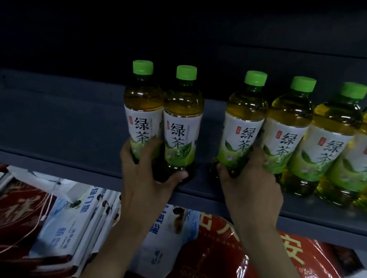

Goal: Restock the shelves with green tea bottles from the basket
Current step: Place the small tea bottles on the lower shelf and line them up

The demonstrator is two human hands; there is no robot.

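Left hand: we grip two green-capped clear plastic green tea bottles on the dark grey metal shelf.
Right hand: we hold two more bottles.
Technique: we slide the pairs together, upright, labels forward, closing the gap.

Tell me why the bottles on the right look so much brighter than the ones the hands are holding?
In the head view, light falls from the right: the far-right bottles glow yellow, while the pair in the left hand looks darker amber. The back of the shelf is nearly black. The wide lens tilts the right bottles outward, and the red bags below show glare.
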